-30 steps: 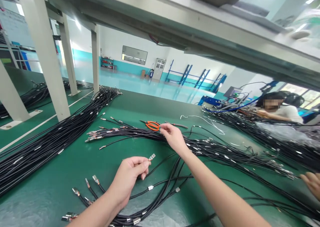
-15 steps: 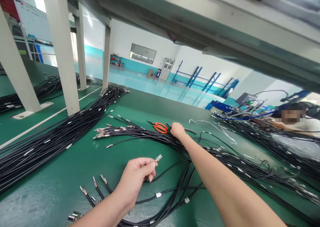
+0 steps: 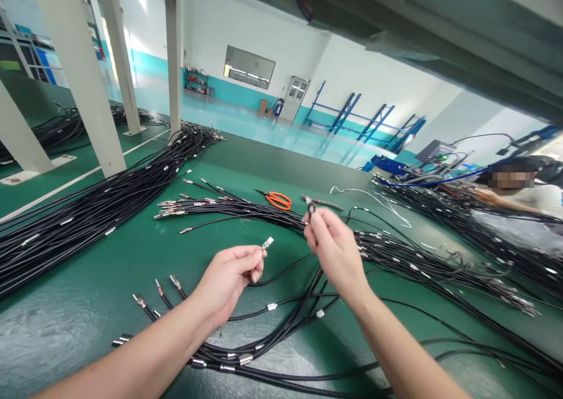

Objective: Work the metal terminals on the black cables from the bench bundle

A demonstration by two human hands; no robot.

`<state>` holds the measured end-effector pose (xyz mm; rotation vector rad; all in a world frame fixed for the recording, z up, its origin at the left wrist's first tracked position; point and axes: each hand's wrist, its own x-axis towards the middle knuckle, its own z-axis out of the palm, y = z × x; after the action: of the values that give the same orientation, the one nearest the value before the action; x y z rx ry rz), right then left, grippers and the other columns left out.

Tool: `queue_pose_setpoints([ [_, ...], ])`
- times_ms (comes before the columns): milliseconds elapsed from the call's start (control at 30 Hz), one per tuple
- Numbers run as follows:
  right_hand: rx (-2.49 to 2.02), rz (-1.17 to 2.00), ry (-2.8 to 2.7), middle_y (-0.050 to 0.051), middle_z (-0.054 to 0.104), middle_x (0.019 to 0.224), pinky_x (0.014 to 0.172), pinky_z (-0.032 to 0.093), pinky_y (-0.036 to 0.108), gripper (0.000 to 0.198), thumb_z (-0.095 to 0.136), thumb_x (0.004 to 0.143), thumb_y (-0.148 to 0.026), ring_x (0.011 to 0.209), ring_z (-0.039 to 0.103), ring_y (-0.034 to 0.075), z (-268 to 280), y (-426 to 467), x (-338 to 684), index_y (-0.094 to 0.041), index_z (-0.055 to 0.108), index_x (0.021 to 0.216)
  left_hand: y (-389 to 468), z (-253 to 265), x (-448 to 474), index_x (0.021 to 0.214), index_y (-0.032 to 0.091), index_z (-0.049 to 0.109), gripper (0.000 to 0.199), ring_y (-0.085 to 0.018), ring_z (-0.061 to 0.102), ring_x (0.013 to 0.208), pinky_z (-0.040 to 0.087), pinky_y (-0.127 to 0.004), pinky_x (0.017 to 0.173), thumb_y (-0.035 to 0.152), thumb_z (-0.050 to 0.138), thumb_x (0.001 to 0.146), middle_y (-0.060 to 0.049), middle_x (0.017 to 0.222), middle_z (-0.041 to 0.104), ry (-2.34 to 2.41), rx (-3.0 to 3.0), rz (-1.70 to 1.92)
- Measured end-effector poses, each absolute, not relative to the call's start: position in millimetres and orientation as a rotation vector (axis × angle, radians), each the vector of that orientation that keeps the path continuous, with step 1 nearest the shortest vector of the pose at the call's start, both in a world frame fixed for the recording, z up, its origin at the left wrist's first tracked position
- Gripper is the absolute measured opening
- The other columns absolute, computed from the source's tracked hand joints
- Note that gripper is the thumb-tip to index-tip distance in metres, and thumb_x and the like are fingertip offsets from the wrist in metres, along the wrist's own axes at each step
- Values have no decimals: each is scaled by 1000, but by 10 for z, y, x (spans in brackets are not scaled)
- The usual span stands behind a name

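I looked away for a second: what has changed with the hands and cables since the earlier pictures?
The right hand has come back from the cable bundle by the orange scissors, now raised with a small dark piece pinched in its fingers. The left hand still pinches the cable's metal terminal. Scissors and bundles lie as before.

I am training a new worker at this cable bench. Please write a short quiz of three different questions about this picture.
1. True or false: the left hand pinches a black cable by its metal terminal.
2. Which tool lies beyond the right hand? A) orange-handled scissors B) a hammer
3. Fill in: the green table mat carries bundles of ____ cables.

Key: 1 true; 2 A; 3 black.
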<state>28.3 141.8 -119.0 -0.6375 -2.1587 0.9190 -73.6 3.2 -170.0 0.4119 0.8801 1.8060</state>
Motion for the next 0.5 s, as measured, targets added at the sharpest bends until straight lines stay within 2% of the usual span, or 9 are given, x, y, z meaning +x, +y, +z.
queue_pose_setpoints([
  [100,-613,997,-2293,-4,41,51,45,34,20,27,38,89,-35,44,40,8,-1363,1065,456,-19,49,70,40,-1717,-758,70,8,64,10,-7,40,53,30,-23,54,18,67,69,-1,63,51,842,399,1804],
  [233,-570,793,-2374,2,59,72,64,44,24,24,39,89,-31,66,56,14,-1505,992,474,-19,60,88,40,-1719,-770,71,8,64,10,-7,41,53,31,-22,54,17,67,70,-1,63,51,845,399,1804],
  [300,-517,736,-2346,4,62,84,72,44,25,25,39,89,-29,79,58,15,-1529,1011,444,-20,62,94,38,-1716,-772,72,8,64,10,-7,41,53,31,-21,54,17,66,71,-1,62,50,850,400,1798],
  [500,-403,497,-2386,5,61,79,69,46,26,21,40,89,-23,75,58,16,-1595,977,393,-17,60,93,43,-1722,-771,71,7,63,9,-7,40,53,32,-21,53,16,65,71,-1,62,49,824,400,1795],
])
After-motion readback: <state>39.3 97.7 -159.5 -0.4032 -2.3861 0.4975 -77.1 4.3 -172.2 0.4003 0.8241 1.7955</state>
